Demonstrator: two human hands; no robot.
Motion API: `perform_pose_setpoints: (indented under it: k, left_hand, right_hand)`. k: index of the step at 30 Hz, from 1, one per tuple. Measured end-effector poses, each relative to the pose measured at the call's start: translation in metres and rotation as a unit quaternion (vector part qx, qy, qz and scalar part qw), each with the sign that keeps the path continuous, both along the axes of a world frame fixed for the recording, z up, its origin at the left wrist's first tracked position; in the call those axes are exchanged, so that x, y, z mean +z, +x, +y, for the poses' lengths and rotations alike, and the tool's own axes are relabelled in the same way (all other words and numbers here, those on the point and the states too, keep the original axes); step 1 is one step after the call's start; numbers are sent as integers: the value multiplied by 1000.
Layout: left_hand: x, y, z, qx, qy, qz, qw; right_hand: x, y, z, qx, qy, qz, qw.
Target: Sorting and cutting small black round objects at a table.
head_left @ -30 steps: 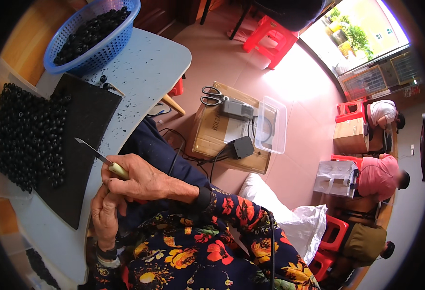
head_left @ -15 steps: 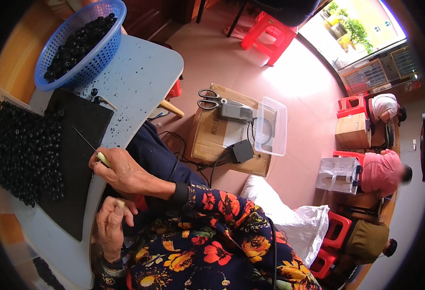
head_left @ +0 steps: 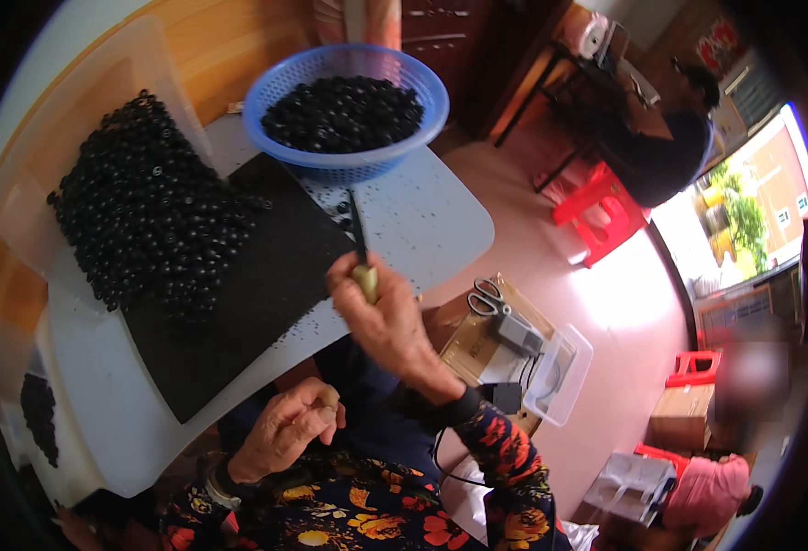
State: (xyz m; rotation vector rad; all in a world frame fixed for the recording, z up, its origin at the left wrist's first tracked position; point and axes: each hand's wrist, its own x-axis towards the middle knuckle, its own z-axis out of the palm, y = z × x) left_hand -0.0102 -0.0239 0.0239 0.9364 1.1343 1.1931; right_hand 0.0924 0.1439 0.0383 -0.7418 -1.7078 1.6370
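My right hand (head_left: pixel 393 321) grips the pale handle of a thin knife (head_left: pixel 358 230). Its dark blade points away from me, its tip near a few loose black pieces (head_left: pixel 343 209) on the table beside the basket. Lower and to the left, my left hand (head_left: pixel 289 427) hovers off the table's near edge, thumb and fingers pinched together; whether anything sits between them is hidden. A large heap of small, shiny black ring-like pieces (head_left: pixel 161 211) covers the left part of a black mat (head_left: pixel 257 321). Similar black pieces fill a blue plastic basket (head_left: pixel 349 163) behind the mat.
Black scraps dot the pale table (head_left: pixel 454 207). On the right, a cardboard box (head_left: pixel 468 344) carries scissors (head_left: pixel 487 297), a grey device (head_left: pixel 519 332) and a clear plastic tub (head_left: pixel 560 376). Red stools (head_left: pixel 597 216) and several seated people are further off.
The view has swung left, so basket and heap sit further right. My right hand has brought the knife from over the mat toward the loose pieces by the basket. My left hand stays pinched.
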Motion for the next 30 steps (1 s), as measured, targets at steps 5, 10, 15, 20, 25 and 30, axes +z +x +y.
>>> perform_pose_setpoints:
  k: [5, 10, 15, 20, 25, 30]
  left_hand:
    - [9, -6, -6, -11, 21, -7, 1000]
    - [4, -15, -16, 69, 36, -40, 996]
    - [-2, -27, -23, 194, 12, -10, 981]
    - [-4, -28, -14, 200, 19, 22, 979]
    - [-5, -23, -8, 248, 3, 45, 968]
    - [-5, -32, -18, 217, -27, 77, 973]
  right_hand:
    - [43, -24, 63, -82, 78, 40, 993]
    - [28, -60, 89, -113, 186, 37, 975]
    - [-15, -85, -5, -12, 49, 143, 988]
    - [-45, -51, -40, 23, 34, 69, 997]
    - [-61, -41, -45, 2, 51, 79, 996]
    - [-51, -43, -42, 45, 84, 24, 995]
